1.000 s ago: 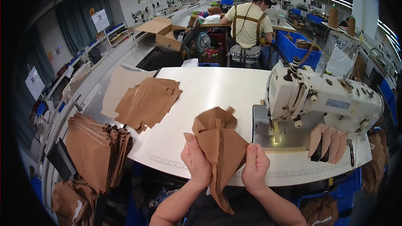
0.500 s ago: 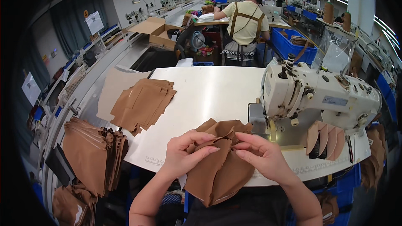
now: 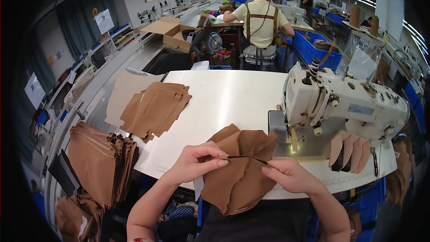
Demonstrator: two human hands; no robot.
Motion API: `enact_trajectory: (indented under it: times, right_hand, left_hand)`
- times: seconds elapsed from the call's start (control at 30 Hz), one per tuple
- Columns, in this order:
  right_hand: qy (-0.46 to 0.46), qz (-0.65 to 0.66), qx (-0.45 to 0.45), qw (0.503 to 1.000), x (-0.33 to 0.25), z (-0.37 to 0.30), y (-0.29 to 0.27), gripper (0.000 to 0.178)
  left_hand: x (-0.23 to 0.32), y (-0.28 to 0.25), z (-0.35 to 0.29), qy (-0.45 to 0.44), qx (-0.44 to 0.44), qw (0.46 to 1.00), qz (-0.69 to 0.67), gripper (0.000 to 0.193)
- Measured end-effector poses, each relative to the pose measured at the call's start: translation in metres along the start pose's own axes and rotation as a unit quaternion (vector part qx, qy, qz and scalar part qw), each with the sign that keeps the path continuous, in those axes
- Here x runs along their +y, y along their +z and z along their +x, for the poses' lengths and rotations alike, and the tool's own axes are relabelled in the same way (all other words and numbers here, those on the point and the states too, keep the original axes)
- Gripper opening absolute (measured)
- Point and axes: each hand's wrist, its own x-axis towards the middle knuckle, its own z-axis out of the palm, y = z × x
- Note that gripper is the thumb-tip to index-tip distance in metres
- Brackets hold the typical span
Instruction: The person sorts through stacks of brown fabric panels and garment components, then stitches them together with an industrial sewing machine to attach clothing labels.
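Both hands hold a sewn brown fabric piece (image 3: pixel 235 183) over the front edge of the white sewing table. My left hand (image 3: pixel 200 163) pinches its upper edge on the left between thumb and fingers. On the right, my right hand (image 3: pixel 286 175) pinches the same edge, so a dark fold opens between the two grips. A seam runs down the middle of the piece, and more of the fabric stands up behind the fold. The white sewing machine (image 3: pixel 345 103) stands to the right of the fabric, apart from my hands.
A stack of flat brown panels (image 3: pixel 154 110) lies at the table's left. Brown fabric pieces (image 3: pixel 96 163) hang in a bundle beside it. Beige curved pieces (image 3: pixel 349 151) rest under the machine arm. Ahead, a seated co-worker (image 3: pixel 261 22) works near a blue bin (image 3: pixel 316 49).
My hands have moved apart and now pull the fabric's upper edge taut sideways. The fold has opened wider. A standing person has come into view at the far right back.
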Motion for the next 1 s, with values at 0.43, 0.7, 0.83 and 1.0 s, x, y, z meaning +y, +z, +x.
enact_trajectory:
  times: [0.43,0.7,0.83,1.0]
  right_hand:
    - [-0.017,0.026,-0.003,1.0,-0.011,-0.002,-0.002,0.029]
    - [-0.099,-0.076,0.068,0.99,-0.019,0.013,0.018,0.022]
    - [-0.143,-0.074,0.05,0.986,-0.037,0.027,0.048,0.023]
    - [-0.173,0.172,0.06,0.968,-0.019,0.056,0.105,0.032]
  left_hand:
    - [-0.013,0.003,0.003,-0.084,0.017,0.991,-0.102,0.014]
    - [-0.019,0.007,-0.006,-0.083,0.087,0.968,-0.219,0.014]
    - [0.041,-0.022,-0.015,0.156,0.198,0.945,0.206,0.01]
    - [0.124,-0.031,0.03,0.421,0.103,0.622,0.652,0.033]
